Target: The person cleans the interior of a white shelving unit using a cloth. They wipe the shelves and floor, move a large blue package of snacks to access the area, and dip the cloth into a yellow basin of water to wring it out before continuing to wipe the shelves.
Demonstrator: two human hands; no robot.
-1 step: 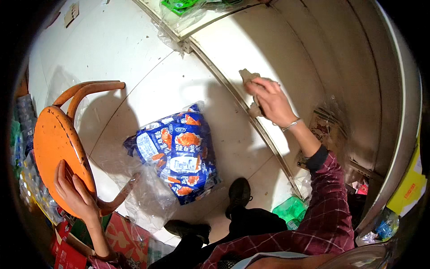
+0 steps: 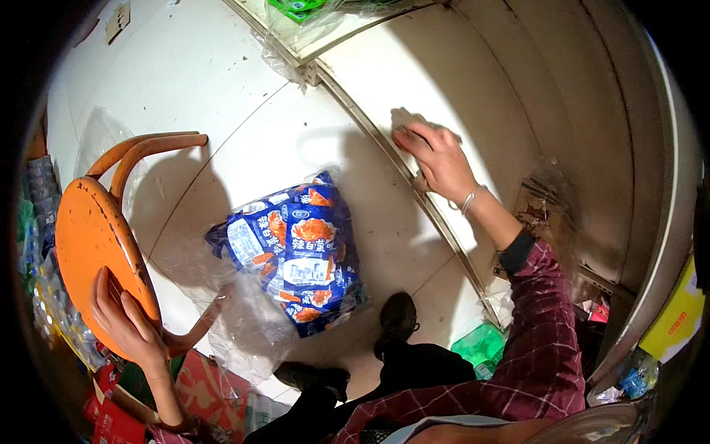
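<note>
Grey-brown cloth first: a crumpled rag (image 2: 403,120) bunched beneath the right hand (image 2: 444,164), against the white shelf (image 2: 370,70). Closed partway, with fingers curled down over the rag; one fold poking out past the fingertips, another below the hand, at the metal edge (image 2: 451,248) of the shelf. Cannot tell how firm the grip. At the wrist, a silvery bracelet (image 2: 468,201); farther up, a dark-cuffed, red plaid sleeve (image 2: 543,318).

Well apart from this, the left hand (image 2: 124,320) laid on the seat of an orange stool (image 2: 96,237), fingers loosely stretched and slightly spread, with nothing in hold. Chipped dark along the seat's rim.

Between both hands, on the pale tiled floor (image 2: 244,111): blue packets (image 2: 318,229) with orange pictures, bundled in clear plastic, and loose clear film (image 2: 251,325) just beside them, near a stool leg.

Closer to the body, dark shoes (image 2: 399,314); to their right, bright green plastic packaging (image 2: 477,348). Near the left forearm, a red patterned box (image 2: 211,385).

Farther out, a cardboard carton (image 2: 541,213) in shadow, a yellow box (image 2: 674,318) at far right, and at the top a green package (image 2: 297,7)
</note>
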